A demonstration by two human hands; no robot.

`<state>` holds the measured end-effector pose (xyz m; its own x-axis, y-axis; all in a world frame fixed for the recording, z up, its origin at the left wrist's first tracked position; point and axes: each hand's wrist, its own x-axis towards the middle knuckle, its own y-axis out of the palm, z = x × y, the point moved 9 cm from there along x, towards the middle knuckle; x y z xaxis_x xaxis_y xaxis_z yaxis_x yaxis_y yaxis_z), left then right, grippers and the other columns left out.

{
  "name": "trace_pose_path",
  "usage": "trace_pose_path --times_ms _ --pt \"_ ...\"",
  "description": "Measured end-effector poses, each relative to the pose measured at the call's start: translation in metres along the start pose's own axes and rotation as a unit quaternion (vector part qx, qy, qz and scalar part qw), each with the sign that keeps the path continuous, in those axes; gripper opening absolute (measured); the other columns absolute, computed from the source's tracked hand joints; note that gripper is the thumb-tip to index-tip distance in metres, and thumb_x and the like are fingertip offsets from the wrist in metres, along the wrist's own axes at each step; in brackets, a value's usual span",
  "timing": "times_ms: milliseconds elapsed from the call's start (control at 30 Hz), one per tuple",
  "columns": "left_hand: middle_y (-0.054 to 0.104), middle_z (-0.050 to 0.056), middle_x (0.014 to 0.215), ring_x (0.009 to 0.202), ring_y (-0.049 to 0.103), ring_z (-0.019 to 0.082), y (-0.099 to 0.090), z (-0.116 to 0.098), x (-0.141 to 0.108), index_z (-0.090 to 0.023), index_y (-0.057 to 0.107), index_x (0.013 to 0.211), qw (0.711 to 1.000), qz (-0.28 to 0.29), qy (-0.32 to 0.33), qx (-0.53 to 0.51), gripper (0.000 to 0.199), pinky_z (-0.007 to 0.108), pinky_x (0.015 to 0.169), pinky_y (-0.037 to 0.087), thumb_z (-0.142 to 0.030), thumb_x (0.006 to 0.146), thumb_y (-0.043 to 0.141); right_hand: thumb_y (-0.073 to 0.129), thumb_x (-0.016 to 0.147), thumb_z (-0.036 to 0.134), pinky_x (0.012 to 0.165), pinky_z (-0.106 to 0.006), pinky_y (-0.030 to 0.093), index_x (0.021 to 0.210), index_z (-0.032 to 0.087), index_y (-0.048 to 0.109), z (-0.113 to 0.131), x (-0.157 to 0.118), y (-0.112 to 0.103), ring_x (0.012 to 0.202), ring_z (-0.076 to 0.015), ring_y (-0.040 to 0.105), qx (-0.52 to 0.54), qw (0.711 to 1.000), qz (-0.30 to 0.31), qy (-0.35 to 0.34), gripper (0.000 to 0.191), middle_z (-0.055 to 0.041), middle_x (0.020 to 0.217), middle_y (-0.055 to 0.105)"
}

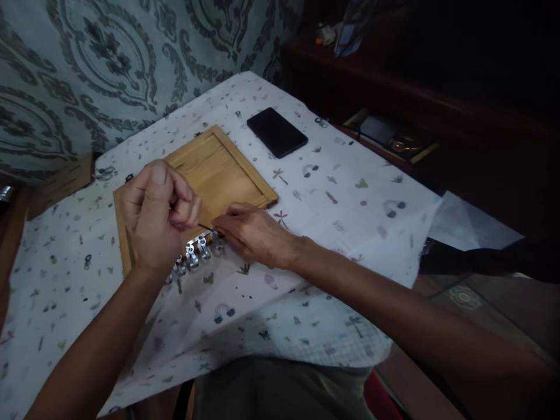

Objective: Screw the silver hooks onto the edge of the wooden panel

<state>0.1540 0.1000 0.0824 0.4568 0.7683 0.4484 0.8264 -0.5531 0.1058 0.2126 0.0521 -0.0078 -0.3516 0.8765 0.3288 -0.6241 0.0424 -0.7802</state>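
Observation:
A wooden board (219, 175) with a raised border lies on the table, and a row of shiny metal hooks (191, 256) runs along its near edge. Above the board's left part, my left hand (153, 204) is closed in a fist. A thin dark rod or strand (205, 227) stretches from this fist toward the fingers of my right hand (249, 230). Those fingers are pressed together beside the right end of the hook row; what they grip is hidden. My left wrist covers part of the hooks' left end.
A black phone (277, 133) lies beyond the board on the patterned tablecloth (345, 221). A brown cardboard piece (61, 184) stands at the left, near a patterned curtain (109, 52). An open drawer (389, 137) with items is at the right. Small dark bits dot the cloth.

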Motion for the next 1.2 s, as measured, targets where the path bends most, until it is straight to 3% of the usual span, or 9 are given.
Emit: trace_pose_path --times_ms 267,400,467,700,867,1200 --pt "0.028 -0.007 0.045 0.035 0.019 0.004 0.004 0.001 0.0 -0.018 0.063 0.07 1.0 0.017 0.011 0.002 0.032 0.024 0.036 0.013 -0.039 0.093 0.07 0.044 0.1 0.014 0.079 -0.032 0.044 0.109 0.009 0.068 -0.002 0.0 0.0 0.086 -0.0207 0.053 0.012 1.0 0.004 0.012 0.027 -0.0117 0.093 0.062" --pt "0.038 -0.004 0.051 0.041 0.03 0.007 -0.009 0.002 -0.002 -0.02 0.065 0.075 0.997 -0.073 -0.018 0.033 0.024 0.026 0.04 0.018 -0.036 0.092 0.071 0.042 0.102 0.017 0.078 -0.031 0.043 0.109 0.011 0.069 -0.004 0.0 0.002 0.087 -0.0206 0.054 0.009 1.0 0.0 0.013 0.028 -0.0112 0.092 0.062" --pt "0.035 -0.005 0.051 0.041 0.028 0.007 -0.011 0.002 -0.003 -0.02 0.064 0.074 0.995 -0.092 -0.024 0.04 0.024 0.027 0.041 0.017 -0.035 0.091 0.073 0.042 0.103 0.018 0.078 -0.03 0.043 0.108 0.011 0.069 -0.004 0.0 0.002 0.087 -0.0204 0.055 0.01 1.0 -0.005 0.013 0.028 -0.0111 0.092 0.063" --pt "0.019 -0.009 0.044 0.035 0.014 0.004 -0.01 0.007 0.002 -0.018 0.061 0.067 0.998 -0.053 -0.014 0.008 0.041 0.025 0.037 0.011 -0.047 0.097 0.063 0.043 0.103 0.017 0.078 -0.03 0.042 0.108 0.011 0.069 -0.003 0.0 0.002 0.086 -0.02 0.053 0.009 1.0 -0.015 0.004 0.028 -0.0108 0.09 0.062" --pt "0.019 -0.01 0.043 0.034 0.01 0.004 -0.006 0.01 0.007 -0.018 0.062 0.067 1.0 -0.007 -0.028 0.002 0.034 0.024 0.035 0.011 -0.037 0.094 0.067 0.043 0.102 0.016 0.077 -0.031 0.042 0.108 0.01 0.069 -0.003 0.0 0.001 0.085 -0.0203 0.052 0.011 1.0 -0.013 0.005 0.028 -0.0109 0.09 0.061" --pt "0.02 -0.01 0.042 0.033 0.009 0.004 0.006 0.016 0.011 -0.019 0.062 0.063 0.995 0.059 -0.086 0.0 0.035 0.021 0.034 0.013 -0.041 0.088 0.072 0.04 0.103 0.018 0.074 -0.031 0.041 0.105 0.01 0.069 -0.003 0.0 0.002 0.082 -0.0204 0.05 0.01 1.0 -0.011 0.004 0.03 -0.0095 0.085 0.058"
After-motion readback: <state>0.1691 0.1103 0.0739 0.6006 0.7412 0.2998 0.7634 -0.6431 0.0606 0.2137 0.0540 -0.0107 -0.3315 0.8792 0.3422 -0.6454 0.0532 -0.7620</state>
